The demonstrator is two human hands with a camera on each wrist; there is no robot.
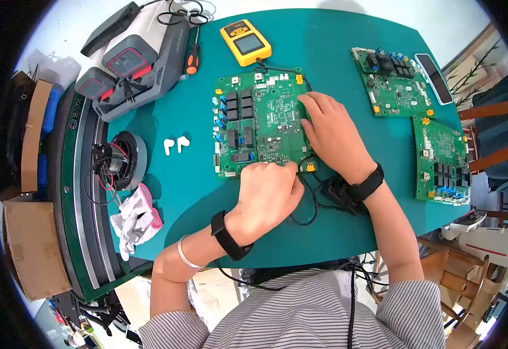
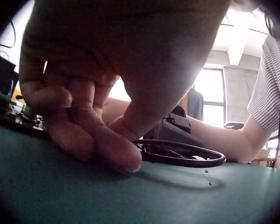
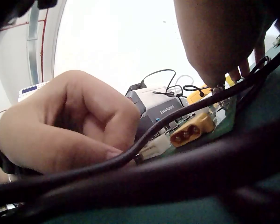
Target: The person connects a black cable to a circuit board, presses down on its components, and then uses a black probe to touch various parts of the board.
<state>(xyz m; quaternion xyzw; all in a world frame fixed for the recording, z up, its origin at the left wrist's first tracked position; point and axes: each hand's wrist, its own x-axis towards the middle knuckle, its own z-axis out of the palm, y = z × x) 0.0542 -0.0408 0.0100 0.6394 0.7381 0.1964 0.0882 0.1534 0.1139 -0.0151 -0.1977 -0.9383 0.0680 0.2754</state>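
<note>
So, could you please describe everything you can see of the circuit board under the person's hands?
The circuit board is green, roughly square and lies flat on the teal table, below the yellow meter. It carries black blocks, blue parts on its left side and yellow connectors at its right corners. The right hand rests on its right edge; the left hand touches its near edge, beside a black cable.

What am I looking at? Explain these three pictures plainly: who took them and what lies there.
A person wears three cameras: one on the head looking down, one on each wrist looking along the tabletop. On the teal table lies a large green circuit board. The left hand, fingers curled, rests at the board's near edge by a thin black cable; whether it pinches anything is unclear. The right hand presses on the board's right side. Nearby lie a yellow handheld meter and two smaller green circuit boards.
</note>
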